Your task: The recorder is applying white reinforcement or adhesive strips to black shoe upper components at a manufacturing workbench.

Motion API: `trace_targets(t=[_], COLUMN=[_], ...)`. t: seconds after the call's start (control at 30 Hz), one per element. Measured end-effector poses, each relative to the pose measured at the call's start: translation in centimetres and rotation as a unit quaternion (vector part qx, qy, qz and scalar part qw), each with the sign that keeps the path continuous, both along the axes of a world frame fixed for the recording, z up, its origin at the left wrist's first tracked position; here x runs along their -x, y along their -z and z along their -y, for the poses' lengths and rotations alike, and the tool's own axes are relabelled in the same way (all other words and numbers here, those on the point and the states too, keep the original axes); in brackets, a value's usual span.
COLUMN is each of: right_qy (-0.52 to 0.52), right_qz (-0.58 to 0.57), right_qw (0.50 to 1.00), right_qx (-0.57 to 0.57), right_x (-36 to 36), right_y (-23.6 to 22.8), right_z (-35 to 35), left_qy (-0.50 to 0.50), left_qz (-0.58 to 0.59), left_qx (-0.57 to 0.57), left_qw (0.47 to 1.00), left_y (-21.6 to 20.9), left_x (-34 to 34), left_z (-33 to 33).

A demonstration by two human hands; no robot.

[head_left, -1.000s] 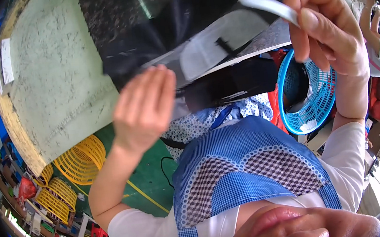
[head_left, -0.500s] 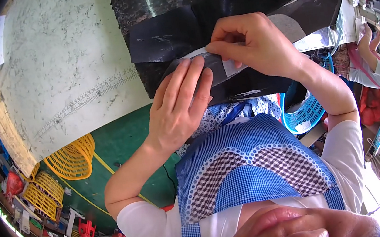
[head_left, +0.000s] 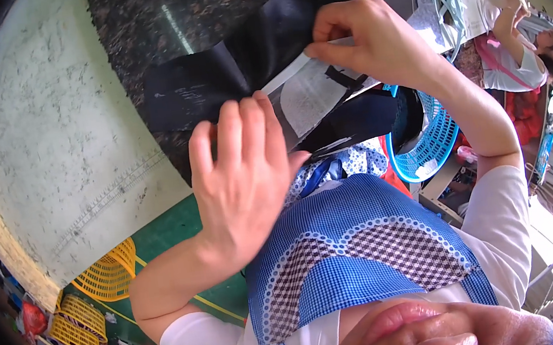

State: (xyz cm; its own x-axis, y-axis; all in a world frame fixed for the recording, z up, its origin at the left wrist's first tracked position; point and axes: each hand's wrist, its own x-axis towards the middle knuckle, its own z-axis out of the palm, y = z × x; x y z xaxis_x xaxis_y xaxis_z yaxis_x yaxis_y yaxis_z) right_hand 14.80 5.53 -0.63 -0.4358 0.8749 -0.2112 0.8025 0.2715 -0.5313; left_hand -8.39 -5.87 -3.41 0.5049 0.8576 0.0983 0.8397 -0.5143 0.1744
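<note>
Black cloth [head_left: 212, 88] lies across a dark speckled surface [head_left: 143, 24], and we see two hands working a pale strip [head_left: 287, 74] along its edge. The right hand [head_left: 371, 42] is pinched shut on the strip's far end, thumb and fingers together, lifting it just clear of the cloth so that it runs taut. The left hand [head_left: 243, 176] lies flat, fingers together and outstretched, its fingertips [head_left: 261, 99] pressing the strip's near end down onto the cloth; it clamps nothing, and seems only to keep the layers from sliding. Beneath the strip a grey panel [head_left: 312, 100] shows between the hands, touching the cloth. The person wears a blue checked apron [head_left: 361, 258] over white sleeves. A blue basket [head_left: 434, 148] hangs just beyond the surface's near edge, by the right forearm, within easy reach. Yellow baskets [head_left: 98, 281] stand on the green floor [head_left: 167, 232] to the left, well apart from the work. Another person [head_left: 521, 42] sits at the far right.
</note>
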Motion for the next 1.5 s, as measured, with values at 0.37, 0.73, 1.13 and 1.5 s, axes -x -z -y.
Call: trace_targets(t=[0.37,0.73,1.13,1.5], right_qy=[-0.03,0.076,-0.076,-0.033], right_qz=[-0.009,-0.147,-0.038,-0.078], right_qw=[0.997,0.986,0.945,0.976], right_qx=[-0.069,0.028,-0.317,-0.199], right_x=[-5.4,-8.8,-9.2,-10.0], right_y=[0.9,2.7,3.1,4.3], right_z=[-1.8,-1.2,1.1,2.0], left_qy=[0.114,0.166,0.127,-0.044], left_qz=[-0.213,-0.166,-0.044,0.106], left_qx=[-0.113,-0.062,0.046,0.191], left_qw=[0.964,0.97,0.99,0.975], left_y=[-0.8,-1.2,-1.5,-4.4], left_x=[-7.5,-6.9,-9.3,-5.2], left_z=[-3.2,-5.2,-10.1,-12.4])
